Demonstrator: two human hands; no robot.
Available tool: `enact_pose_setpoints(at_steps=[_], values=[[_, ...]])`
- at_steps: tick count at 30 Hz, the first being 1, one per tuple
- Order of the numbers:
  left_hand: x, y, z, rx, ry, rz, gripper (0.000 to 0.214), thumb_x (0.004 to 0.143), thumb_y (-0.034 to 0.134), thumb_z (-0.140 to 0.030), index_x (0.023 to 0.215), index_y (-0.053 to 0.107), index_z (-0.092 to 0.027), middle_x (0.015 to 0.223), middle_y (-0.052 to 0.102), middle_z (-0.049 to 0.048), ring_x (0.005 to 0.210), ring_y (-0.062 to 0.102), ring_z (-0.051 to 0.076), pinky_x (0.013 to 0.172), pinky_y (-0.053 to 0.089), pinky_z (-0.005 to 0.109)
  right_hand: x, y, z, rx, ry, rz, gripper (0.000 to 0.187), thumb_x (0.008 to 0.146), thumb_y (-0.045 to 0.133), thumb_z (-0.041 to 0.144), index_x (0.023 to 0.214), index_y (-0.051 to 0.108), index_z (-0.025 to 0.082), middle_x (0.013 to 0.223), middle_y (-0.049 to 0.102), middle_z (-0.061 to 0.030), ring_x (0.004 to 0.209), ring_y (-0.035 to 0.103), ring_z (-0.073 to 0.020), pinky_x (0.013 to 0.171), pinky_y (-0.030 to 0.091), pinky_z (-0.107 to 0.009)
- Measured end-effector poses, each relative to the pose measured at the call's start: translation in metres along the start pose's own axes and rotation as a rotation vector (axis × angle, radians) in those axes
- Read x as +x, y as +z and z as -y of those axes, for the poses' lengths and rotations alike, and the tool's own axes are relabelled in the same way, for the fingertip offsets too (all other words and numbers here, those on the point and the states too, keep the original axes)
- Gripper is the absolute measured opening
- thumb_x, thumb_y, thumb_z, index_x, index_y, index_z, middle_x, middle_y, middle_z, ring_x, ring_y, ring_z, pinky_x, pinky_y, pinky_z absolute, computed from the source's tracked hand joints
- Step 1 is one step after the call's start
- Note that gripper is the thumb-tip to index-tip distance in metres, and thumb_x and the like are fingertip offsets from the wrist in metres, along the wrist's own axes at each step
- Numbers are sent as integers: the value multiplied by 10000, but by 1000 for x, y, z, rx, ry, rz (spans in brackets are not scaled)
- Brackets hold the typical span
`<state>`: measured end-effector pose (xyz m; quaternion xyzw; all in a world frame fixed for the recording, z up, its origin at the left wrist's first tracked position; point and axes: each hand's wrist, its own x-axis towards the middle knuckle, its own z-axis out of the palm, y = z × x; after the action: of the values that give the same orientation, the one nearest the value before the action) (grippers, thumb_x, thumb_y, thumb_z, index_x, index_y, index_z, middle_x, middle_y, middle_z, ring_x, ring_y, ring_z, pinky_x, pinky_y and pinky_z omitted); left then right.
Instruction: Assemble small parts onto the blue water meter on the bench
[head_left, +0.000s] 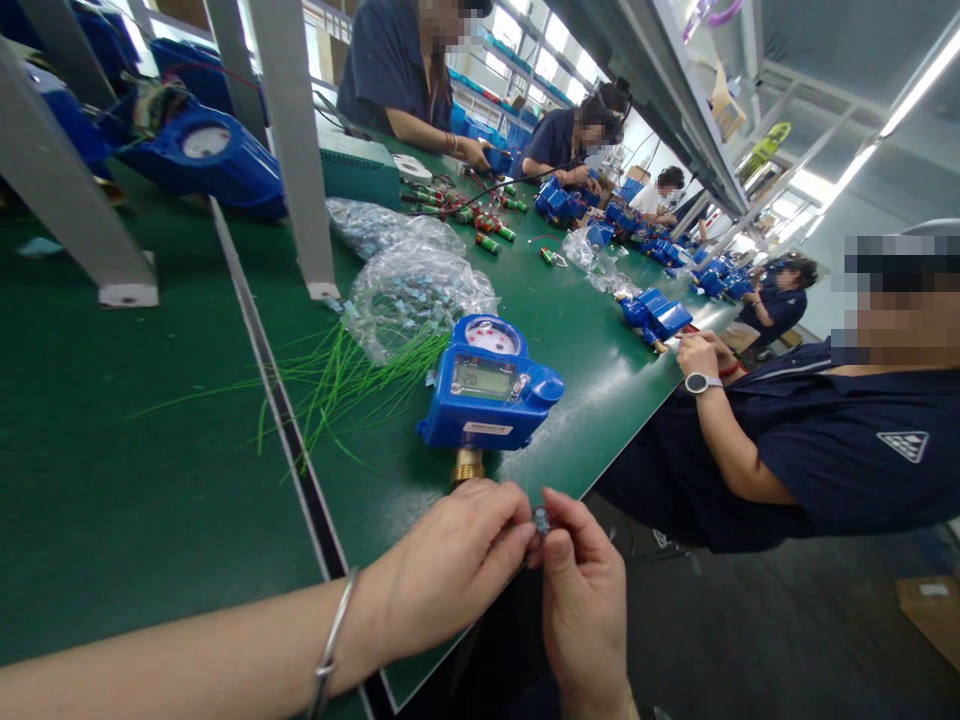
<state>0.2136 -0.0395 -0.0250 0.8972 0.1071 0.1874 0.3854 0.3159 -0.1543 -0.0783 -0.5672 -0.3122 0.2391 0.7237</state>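
Observation:
A blue water meter [487,385] with a grey display and a brass threaded end lies on the green table [150,480] just beyond my hands. My left hand [450,560] and my right hand [581,590] meet at the table's near edge, both pinching one small grey part [541,518] between their fingertips. A thin wire seems to run from that part, but I cannot make it out clearly. A silver bangle sits on my left wrist. Loose green wire ties [345,380] are strewn to the left of the meter.
Clear plastic bags [416,285] of small parts lie behind the meter. Grey frame posts [296,150] stand on the table at the left. A seated person in dark blue [787,450] works at my right; others sit further along with more blue meters [656,315].

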Motion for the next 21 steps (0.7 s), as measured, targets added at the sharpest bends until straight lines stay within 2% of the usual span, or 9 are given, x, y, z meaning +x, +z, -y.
enact_pose_setpoints(at_steps=[2, 5, 9, 14, 17, 19, 21], values=[[0, 0, 1, -40, -27, -8, 134, 908, 433, -225, 816, 529, -208, 799, 574, -28, 715, 531, 129, 640, 362, 225, 1, 2, 1, 97, 25, -29, 381, 812, 632, 317, 1177, 539, 256, 940, 570, -17, 735, 541, -100, 682, 472, -239], [2, -1, 2, -162, -148, -30, 38, 880, 496, -236, 907, 495, -209, 770, 596, -52, 700, 555, 122, 637, 375, 221, 2, 6, 3, 193, 29, -32, 496, 797, 652, 321, 1245, 447, 260, 934, 572, -18, 687, 534, -88, 636, 472, -225], [7, -2, 6, -325, -229, 41, 223, 864, 536, -255, 1074, 467, -229, 696, 627, -94, 695, 586, 112, 660, 394, 214, 3, 8, 5, 222, 38, -9, 596, 748, 707, 318, 1258, 407, 254, 911, 590, -14, 725, 562, -95, 664, 473, -216], [9, -5, 9, -367, -247, 96, 123, 850, 552, -306, 915, 609, -219, 701, 645, -73, 639, 575, 103, 591, 401, 194, 5, 8, 5, 197, 20, -10, 641, 688, 758, 344, 1224, 417, 264, 867, 602, 7, 708, 573, -89, 663, 470, -203], [8, -6, 7, -354, -239, 51, 112, 844, 556, -286, 875, 640, -218, 739, 649, -66, 666, 581, 99, 607, 414, 182, 3, 6, 3, 67, -50, -28, 572, 698, 722, 440, 1171, 460, 255, 922, 598, -18, 773, 588, -127, 670, 488, -234], [8, -7, 5, -367, -238, 25, 107, 848, 550, -271, 879, 636, -215, 748, 645, -68, 677, 587, 95, 613, 421, 174, 1, 5, 1, -139, -132, -12, 388, 787, 628, 441, 1100, 516, 240, 942, 588, -31, 811, 583, -146, 693, 489, -262], [8, -7, 4, -362, -241, 10, 104, 853, 549, -268, 889, 630, -214, 749, 641, -71, 681, 590, 93, 620, 423, 172, -2, 4, -2, -397, -239, 14, 179, 881, 509, 341, 1004, 565, 224, 913, 583, -34, 829, 569, -154, 722, 471, -281]])
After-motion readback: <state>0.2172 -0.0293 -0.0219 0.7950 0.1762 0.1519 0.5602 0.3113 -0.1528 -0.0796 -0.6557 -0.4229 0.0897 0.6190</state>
